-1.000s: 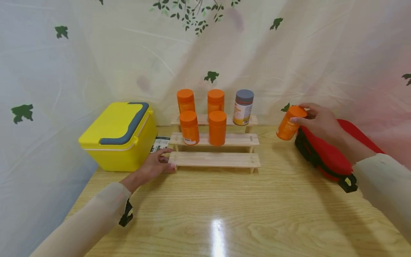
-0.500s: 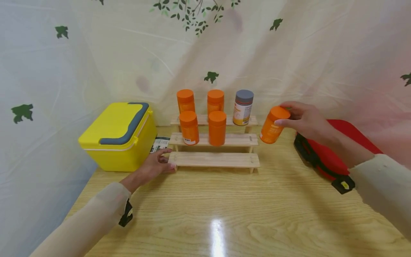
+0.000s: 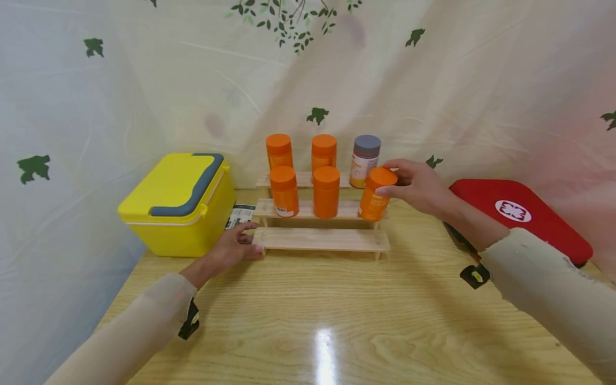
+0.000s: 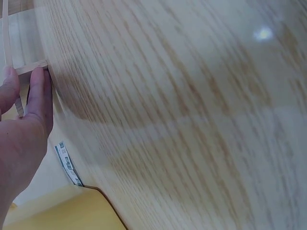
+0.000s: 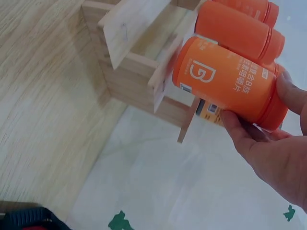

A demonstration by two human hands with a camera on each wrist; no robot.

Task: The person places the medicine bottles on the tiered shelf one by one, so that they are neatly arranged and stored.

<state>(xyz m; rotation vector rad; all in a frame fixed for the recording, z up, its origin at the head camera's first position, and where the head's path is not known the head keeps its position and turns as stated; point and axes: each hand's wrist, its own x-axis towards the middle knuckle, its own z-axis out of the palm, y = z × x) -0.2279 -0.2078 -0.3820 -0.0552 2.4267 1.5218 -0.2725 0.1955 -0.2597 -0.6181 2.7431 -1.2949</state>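
My right hand (image 3: pixel 420 184) grips an orange pill bottle (image 3: pixel 373 206) around its cap, slightly tilted, at the right end of the middle step of a three-step wooden rack (image 3: pixel 321 238). In the right wrist view, white print shows on that bottle (image 5: pixel 223 79), its base close to the step. Two more orange bottles stand on the middle step, the nearer one (image 3: pixel 326 195) at the centre. On the top step are two orange bottles and a grey-capped bottle (image 3: pixel 367 149), partly hidden. My left hand (image 3: pixel 233 247) pinches the rack's left end between thumb and fingers.
A yellow cooler box (image 3: pixel 163 187) with a grey handle stands left of the rack, a printed paper (image 3: pixel 240 215) beside it. At the right lies a red case (image 3: pixel 486 195) with a white emblem. A leaf-patterned cloth (image 3: pixel 207 80) hangs behind the wooden table (image 3: pixel 269 321).
My right hand has carried the orange bottle leftward from over the red case to the rack's middle step, uncovering the case's emblem. My left hand has stayed at the rack's end.
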